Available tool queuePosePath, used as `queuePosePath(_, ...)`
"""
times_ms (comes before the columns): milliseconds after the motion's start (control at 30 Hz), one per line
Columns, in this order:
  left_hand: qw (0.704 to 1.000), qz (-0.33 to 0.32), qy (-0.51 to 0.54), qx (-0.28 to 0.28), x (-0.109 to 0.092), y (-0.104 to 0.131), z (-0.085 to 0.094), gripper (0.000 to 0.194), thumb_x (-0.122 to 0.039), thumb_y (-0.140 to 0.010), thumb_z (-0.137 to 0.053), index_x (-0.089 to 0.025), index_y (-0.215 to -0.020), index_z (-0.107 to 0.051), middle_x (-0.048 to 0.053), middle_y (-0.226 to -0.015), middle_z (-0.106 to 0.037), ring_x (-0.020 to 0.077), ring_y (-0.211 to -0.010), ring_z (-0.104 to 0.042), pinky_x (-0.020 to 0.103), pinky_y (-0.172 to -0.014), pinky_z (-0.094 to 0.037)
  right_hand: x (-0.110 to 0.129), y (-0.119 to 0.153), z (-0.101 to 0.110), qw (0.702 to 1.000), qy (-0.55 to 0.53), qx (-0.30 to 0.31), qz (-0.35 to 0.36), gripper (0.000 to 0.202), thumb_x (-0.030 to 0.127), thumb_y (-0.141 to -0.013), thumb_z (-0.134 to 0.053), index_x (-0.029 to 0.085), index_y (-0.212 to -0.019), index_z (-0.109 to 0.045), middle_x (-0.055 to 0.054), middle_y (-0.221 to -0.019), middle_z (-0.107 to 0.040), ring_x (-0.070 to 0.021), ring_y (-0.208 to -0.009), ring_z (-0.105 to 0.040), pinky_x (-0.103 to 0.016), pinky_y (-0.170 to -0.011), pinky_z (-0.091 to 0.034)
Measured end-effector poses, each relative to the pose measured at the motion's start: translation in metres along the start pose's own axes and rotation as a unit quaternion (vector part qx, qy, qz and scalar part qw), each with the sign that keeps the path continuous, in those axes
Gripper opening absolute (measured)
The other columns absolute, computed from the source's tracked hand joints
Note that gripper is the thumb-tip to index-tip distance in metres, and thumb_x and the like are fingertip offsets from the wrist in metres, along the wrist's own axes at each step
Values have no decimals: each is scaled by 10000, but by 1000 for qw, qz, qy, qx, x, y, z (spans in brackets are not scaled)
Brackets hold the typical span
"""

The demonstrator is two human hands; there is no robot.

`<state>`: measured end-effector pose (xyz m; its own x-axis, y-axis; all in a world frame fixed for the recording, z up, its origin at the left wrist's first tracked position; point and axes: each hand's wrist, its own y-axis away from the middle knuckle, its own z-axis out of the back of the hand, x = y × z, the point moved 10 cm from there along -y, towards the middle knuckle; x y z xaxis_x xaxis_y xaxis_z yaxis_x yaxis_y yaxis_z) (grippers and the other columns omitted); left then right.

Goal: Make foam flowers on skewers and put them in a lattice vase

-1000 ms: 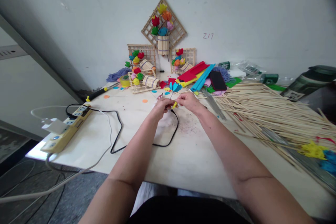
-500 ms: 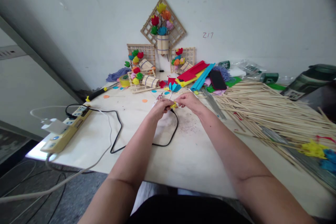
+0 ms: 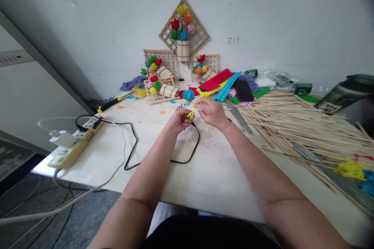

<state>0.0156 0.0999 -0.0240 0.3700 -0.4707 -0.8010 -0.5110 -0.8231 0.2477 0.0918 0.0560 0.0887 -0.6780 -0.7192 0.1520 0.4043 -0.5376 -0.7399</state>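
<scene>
My left hand [image 3: 179, 120] is closed around the pale stem of a blue paper flower [image 3: 188, 95], whose bloom stands above the fingers. A small tangle of yellow paper strips [image 3: 191, 114] is also at these fingertips. Just to the right, my right hand [image 3: 212, 112] is closed in a pinch on an end of yellow paper at its fingertips. A black cord [image 3: 195, 144] loops over the table below the hands. Whatever the cord leads to is hidden by the left hand.
A power strip [image 3: 76, 146] lies on the left. Bamboo sticks [image 3: 280, 114] cover the right, near a phone [image 3: 244, 90] and coloured paper sheets [image 3: 214, 81]. Stick lattices with paper flowers, including a framed one [image 3: 168, 90], stand at the back. A dark bottle [image 3: 346, 91] is far right.
The blue flower has turned so its bloom faces me more. My right hand has lifted slightly and drawn a piece of yellow paper upward from the left fingers.
</scene>
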Motion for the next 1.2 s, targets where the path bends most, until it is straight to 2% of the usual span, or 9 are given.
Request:
queuePosePath(100,1000,16,13,13,4,1,-5,86,-183,-561,-548,-108,-590,-517,21,-514,-486,11,-380,-226,126,-337,-76,11,2,-11,997,46,31,55,258,138,-807,-439,200,-926,-660,-67,-981,-645,-192,-969,-538,-323,-835,-428)
queuePosePath(233,999,27,6,32,7,2,-10,84,-187,-570,-543,-112,-585,-509,19,-499,-480,10,-372,-202,132,-346,-55,11,6,-20,995,60,52,60,269,171,-851,-394,193,-867,-661,-78,-966,-644,-186,-933,-537,-315,-797,-425)
queuePosePath(400,1000,-15,-8,21,-2,-1,-6,216,-319,-641,-494,-112,-623,-550,57,-528,-541,29,-357,-231,159,-356,-42,-13,3,-8,996,-70,-23,-48,193,158,-781,-471,183,-753,-661,-71,-846,-652,-173,-832,-578,-292,-742,-448)
queuePosePath(500,998,-38,-44,-11,-6,-4,1,325,-390,-707,-429,-101,-653,-570,69,-531,-555,37,-343,-252,178,-359,-45,-43,6,-5,958,-206,-77,-185,81,196,-703,-561,181,-663,-629,-18,-660,-620,-138,-599,-556,-270,-591,-450)
queuePosePath(633,986,-95,-131,-29,-13,-4,0,373,-427,-781,-395,-102,-711,-564,49,-502,-547,36,-328,-245,196,-359,-60,-67,17,-12,864,-367,-112,-326,99,278,-628,-652,189,-653,-617,39,-538,-567,-92,-432,-477,-239,-458,-401)
queuePosePath(833,909,-283,-304,-27,-37,8,-17,370,-503,-831,-418,-171,-968,-505,-37,-511,-524,46,-388,-295,177,-407,-209,-79,27,-8,741,-497,-176,-416,192,305,-561,-714,169,-588,-581,36,-548,-573,-54,-415,-446,-218,-449,-403)
queuePosePath(933,863,-342,-371,-36,-41,10,-22,371,-495,-857,-374,-171,-978,-508,-41,-529,-504,60,-445,-358,186,-469,-297,-85,31,1,701,-518,-217,-439,233,295,-512,-742,163,-601,-572,57,-517,-525,-49,-421,-431,-201,-423,-373)
queuePosePath(1033,825,-385,-411,-52,-44,12,-23,358,-468,-870,-369,-169,-966,-540,-19,-604,-523,68,-526,-433,194,-532,-354,-84,29,11,698,-519,-244,-430,245,302,-503,-749,166,-605,-573,75,-481,-467,-47,-436,-411,-191,-418,-354)
queuePosePath(1200,803,-415,-426,-36,-44,12,-27,330,-431,-874,-387,-170,-952,-574,20,-738,-558,80,-576,-471,210,-545,-399,-69,19,19,721,-511,-243,-400,229,315,-493,-750,172,-597,-604,59,-527,-525,-62,-479,-452,-208,-458,-381)
